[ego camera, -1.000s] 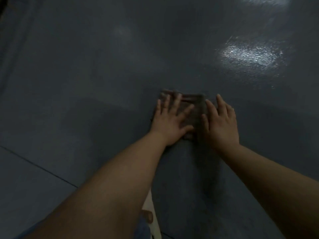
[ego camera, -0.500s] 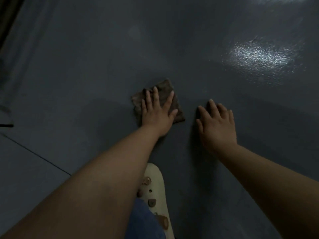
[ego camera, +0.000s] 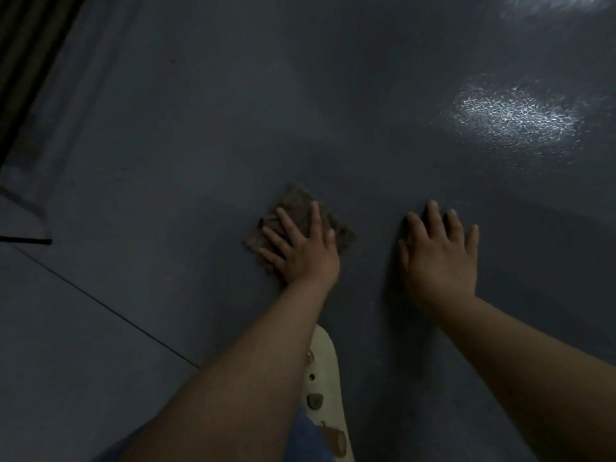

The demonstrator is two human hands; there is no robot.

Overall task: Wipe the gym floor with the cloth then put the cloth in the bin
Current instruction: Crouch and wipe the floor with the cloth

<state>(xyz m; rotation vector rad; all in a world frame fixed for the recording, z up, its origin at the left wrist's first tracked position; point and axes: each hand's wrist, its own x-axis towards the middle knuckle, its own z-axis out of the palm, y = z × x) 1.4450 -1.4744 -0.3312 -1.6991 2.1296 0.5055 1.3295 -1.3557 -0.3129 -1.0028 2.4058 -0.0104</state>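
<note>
From the head view, the brown cloth [ego camera: 300,211] lies flat on the dark gym floor [ego camera: 200,128]. The left hand [ego camera: 305,248] presses on it with fingers straight and spread. Right of the cloth, apart from it, the right hand [ego camera: 440,255] rests flat on the floor (fingers also spread). Nearer than the cloth, a pale shoe [ego camera: 325,371] shows.

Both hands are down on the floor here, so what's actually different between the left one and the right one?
The left hand presses on the brown cloth; the right hand lies on the bare gym floor, apart from the cloth. The left hand's fingers fan out toward the upper left, while the right hand's point more straight ahead. The left hand sits just ahead of a pale shoe; the right hand has none near it. Both are flat, palm down, fingers straight.
</note>
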